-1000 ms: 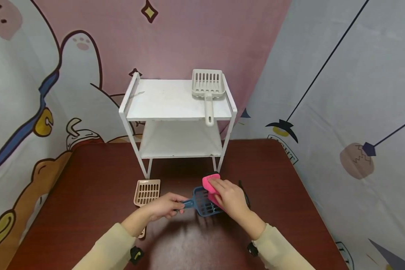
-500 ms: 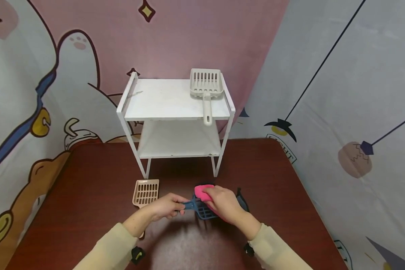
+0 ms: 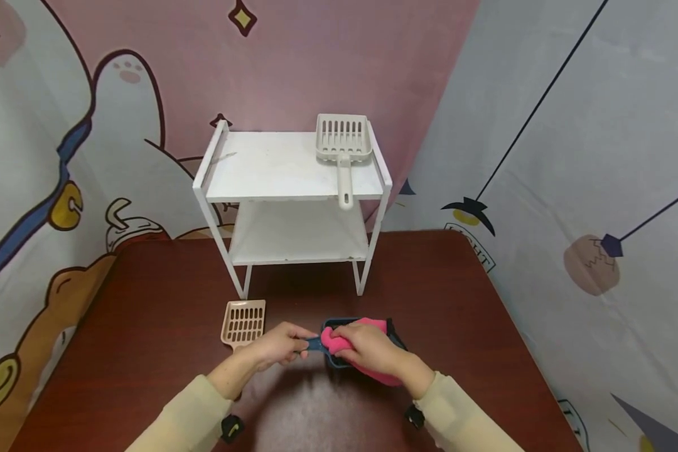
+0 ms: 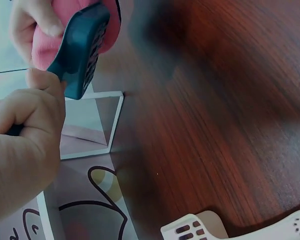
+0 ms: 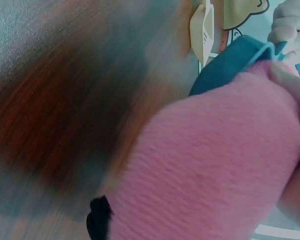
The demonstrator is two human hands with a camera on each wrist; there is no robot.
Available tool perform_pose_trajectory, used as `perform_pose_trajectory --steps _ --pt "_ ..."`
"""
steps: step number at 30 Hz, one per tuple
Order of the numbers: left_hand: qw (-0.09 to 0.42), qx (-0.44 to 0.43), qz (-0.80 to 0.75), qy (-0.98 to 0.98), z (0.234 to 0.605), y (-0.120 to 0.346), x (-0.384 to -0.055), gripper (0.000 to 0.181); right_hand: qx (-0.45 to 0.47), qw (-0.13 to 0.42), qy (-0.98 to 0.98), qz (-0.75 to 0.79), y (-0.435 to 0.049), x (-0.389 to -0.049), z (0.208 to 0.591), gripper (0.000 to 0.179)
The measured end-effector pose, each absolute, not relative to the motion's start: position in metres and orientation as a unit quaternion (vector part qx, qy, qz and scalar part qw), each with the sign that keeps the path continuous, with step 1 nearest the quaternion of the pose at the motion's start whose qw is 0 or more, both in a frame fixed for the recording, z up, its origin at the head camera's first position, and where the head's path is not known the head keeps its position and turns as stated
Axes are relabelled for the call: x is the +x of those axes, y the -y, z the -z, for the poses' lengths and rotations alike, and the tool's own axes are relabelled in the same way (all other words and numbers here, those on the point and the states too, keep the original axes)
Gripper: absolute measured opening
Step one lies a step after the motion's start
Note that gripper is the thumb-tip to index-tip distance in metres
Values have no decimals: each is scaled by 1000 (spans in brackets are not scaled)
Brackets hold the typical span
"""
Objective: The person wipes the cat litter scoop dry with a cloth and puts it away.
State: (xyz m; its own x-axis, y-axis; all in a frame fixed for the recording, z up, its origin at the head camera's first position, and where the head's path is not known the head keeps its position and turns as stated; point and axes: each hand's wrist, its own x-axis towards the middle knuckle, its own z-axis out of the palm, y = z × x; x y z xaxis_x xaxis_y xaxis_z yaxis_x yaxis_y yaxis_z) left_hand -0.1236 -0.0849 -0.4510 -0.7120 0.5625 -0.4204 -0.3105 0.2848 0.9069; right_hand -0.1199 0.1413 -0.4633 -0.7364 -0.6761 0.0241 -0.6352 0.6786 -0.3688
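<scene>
In the head view my left hand [image 3: 277, 346] grips the handle of a blue slotted litter scoop [image 3: 314, 344], held above the table. My right hand [image 3: 375, 348] holds a pink cloth [image 3: 334, 342] bunched against the scoop, at the handle end of its pan. The cloth hides most of the pan. From the left wrist, the scoop [image 4: 79, 57] appears tilted, with the cloth [image 4: 45, 50] behind it. In the right wrist view the fuzzy cloth [image 5: 205, 160] drapes below the right hand and shows a black edge piece.
A beige litter scoop [image 3: 245, 321] lies on the dark red table [image 3: 457, 301], partly behind the left hand and forearm. Behind stands a white two-tier shelf [image 3: 260, 163]. On its top, an off-white scoop [image 3: 344, 138] has its handle projecting over the front edge.
The right hand has moved left and down with the pink cloth, across the blue scoop's pan to its handle end. The left hand keeps its grip nearly still.
</scene>
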Motion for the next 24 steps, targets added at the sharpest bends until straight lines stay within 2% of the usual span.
perform_pose_trajectory --steps 10,13,17,21,24 --pt "360 83 -585 -722 445 92 -127 34 -416 118 -890 142 -147 -122 451 23" --pt "358 91 -591 -717 443 96 -131 34 -419 102 -895 116 -152 -125 446 23" --pt "352 102 -600 -711 440 102 -137 36 -426 53 -898 95 -162 -129 443 21" --pt "350 117 -609 -702 431 123 -143 40 -391 24 -918 68 -186 -134 449 11" --pt "350 119 -601 -708 422 136 -146 41 -341 -5 -938 63 -205 -137 453 13"
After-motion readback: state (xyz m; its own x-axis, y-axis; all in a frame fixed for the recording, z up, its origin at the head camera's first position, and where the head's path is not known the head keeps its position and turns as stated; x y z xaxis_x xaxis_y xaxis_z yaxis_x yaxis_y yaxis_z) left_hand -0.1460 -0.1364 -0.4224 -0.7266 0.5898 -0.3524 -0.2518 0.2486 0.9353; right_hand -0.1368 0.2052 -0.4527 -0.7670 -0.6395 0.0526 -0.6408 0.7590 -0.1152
